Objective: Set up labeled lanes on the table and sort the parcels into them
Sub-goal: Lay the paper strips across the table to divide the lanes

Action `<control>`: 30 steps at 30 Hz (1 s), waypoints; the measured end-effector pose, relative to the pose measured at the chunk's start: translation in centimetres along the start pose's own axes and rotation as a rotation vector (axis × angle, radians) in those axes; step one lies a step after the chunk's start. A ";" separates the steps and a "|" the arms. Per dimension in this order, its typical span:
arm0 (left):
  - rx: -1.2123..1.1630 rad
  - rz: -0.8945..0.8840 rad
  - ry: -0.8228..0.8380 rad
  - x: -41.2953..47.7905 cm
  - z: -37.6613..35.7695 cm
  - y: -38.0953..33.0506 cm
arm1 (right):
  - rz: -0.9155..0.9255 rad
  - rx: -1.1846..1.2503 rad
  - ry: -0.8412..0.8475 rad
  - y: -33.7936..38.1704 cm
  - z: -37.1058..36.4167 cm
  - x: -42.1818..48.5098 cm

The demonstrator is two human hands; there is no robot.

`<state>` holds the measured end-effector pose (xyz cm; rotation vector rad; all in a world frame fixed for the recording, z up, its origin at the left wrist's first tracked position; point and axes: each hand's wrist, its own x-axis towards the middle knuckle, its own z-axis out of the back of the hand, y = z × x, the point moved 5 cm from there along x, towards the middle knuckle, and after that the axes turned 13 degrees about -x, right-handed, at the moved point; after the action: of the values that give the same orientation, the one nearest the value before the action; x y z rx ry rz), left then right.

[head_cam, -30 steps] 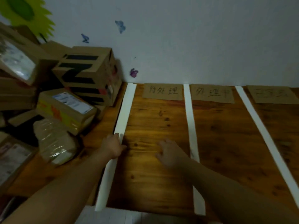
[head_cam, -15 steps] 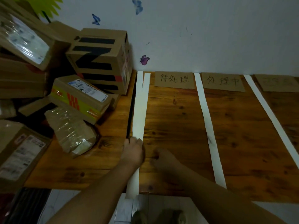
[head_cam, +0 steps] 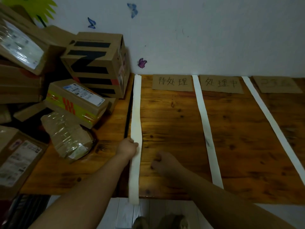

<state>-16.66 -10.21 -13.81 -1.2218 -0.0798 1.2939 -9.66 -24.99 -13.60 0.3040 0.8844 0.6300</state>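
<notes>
Three white paper strips run front to back on the wooden table [head_cam: 173,129], marking lanes. My left hand [head_cam: 127,147] pinches the left strip [head_cam: 136,113] at its left edge, about halfway along; the strip's near end hangs over the table's front edge. My right hand [head_cam: 162,161] rests on the wood just right of that strip, fingers curled, holding nothing. The middle strip [head_cam: 205,128] and right strip [head_cam: 270,123] lie flat. Brown cardboard labels with handwriting sit at the back of each lane: first label [head_cam: 172,82], second label [head_cam: 221,83], third label [head_cam: 277,84].
Parcels are piled on the table's left part: a black-striped carton [head_cam: 97,63], a box with yellow tape and a shipping label [head_cam: 76,101], a taped brown bag [head_cam: 67,136], and a labelled box [head_cam: 18,161] at the left edge. A white wall backs the table.
The left strip now lies straighter along the lane edge, and my left hand has shifted slightly up it. My right hand stays beside it. The view has moved closer.
</notes>
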 end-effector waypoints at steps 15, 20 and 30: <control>-0.620 0.025 0.357 -6.0 -0.8 -13.4 | 0.079 0.089 -0.326 1.7 9.2 -7.6; -0.701 -0.020 0.452 -9.4 -6.0 -18.2 | 0.055 0.026 -0.258 -2.9 11.8 -11.5; -0.561 -0.164 0.615 -21.7 -26.3 -25.6 | -0.092 0.171 -0.547 -21.4 22.7 -18.9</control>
<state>9.71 -37.76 5.24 -2.0043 -0.0983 0.7216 7.72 -53.38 1.39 0.5558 0.4214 0.3556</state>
